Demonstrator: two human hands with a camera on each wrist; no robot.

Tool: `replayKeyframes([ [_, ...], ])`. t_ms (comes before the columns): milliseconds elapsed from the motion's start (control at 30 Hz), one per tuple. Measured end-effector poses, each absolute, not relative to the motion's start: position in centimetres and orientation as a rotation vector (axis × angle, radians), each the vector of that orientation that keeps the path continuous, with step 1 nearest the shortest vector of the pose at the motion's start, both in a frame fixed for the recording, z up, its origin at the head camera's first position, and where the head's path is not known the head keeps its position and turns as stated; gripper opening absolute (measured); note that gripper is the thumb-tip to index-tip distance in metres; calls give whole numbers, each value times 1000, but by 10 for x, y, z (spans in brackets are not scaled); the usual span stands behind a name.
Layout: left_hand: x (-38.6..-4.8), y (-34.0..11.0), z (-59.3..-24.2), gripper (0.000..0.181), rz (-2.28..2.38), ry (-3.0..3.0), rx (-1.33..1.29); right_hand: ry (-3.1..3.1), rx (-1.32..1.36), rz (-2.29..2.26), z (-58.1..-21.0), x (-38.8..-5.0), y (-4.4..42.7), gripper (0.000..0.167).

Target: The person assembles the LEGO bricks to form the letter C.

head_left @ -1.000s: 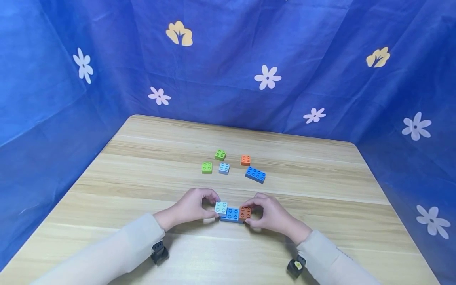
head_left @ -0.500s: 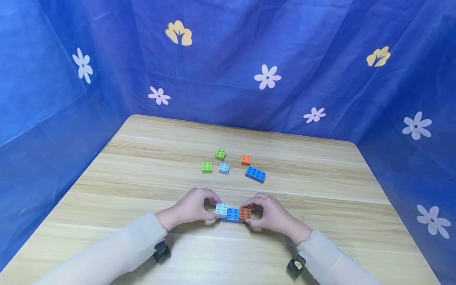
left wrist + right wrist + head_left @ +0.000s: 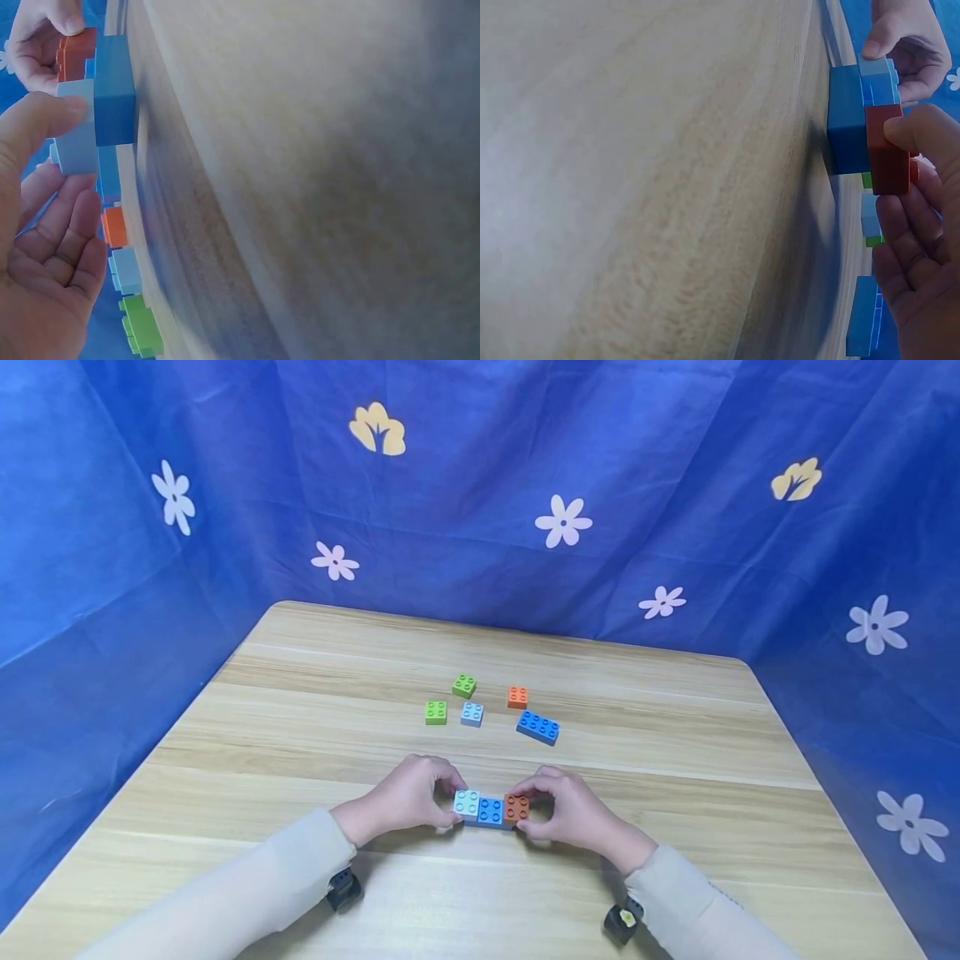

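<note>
In the head view, my left hand pinches a pale blue square brick between thumb and fingers. My right hand likewise pinches an orange-red square brick. Between them show the studs of a long blue brick, which lies beneath both. The left wrist view has the pale blue brick against the studded side of the long blue brick, jutting past its end. From the right wrist, the orange-red brick likewise overhangs the other end; whether either is fully pressed down I cannot tell.
Farther back on the wooden table lie two green bricks, a light blue brick, an orange brick and another long blue brick. A blue flowered cloth hangs behind the table and along its sides.
My left hand has shifted slightly right, and the pale blue brick has come a little right and down against the long blue brick. The right hand has stayed put.
</note>
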State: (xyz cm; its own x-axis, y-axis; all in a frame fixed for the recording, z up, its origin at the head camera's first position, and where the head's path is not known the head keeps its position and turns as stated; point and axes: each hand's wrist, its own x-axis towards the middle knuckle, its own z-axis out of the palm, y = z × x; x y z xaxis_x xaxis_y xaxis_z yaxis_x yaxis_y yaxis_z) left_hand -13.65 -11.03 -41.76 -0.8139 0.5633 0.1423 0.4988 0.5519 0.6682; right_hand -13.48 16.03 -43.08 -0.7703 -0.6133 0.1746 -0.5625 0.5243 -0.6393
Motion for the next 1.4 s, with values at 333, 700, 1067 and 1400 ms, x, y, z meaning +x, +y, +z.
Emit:
replayKeyframes([
  [333,-137,-112,-422,31,1078,2710,938,2668,-996,-1129,-437,-132,144,49],
  [700,-136,-112,-421,31,1080,2710,934,2734,-996,-1201,-449,-130,117,49],
  [1067,-138,-114,-423,32,1091,2684,981,2739,-982,-1240,-454,-131,111,39],
  [1400,-155,-132,-425,53,1109,2582,1045,2748,-965,-1216,-453,-131,110,37],
])
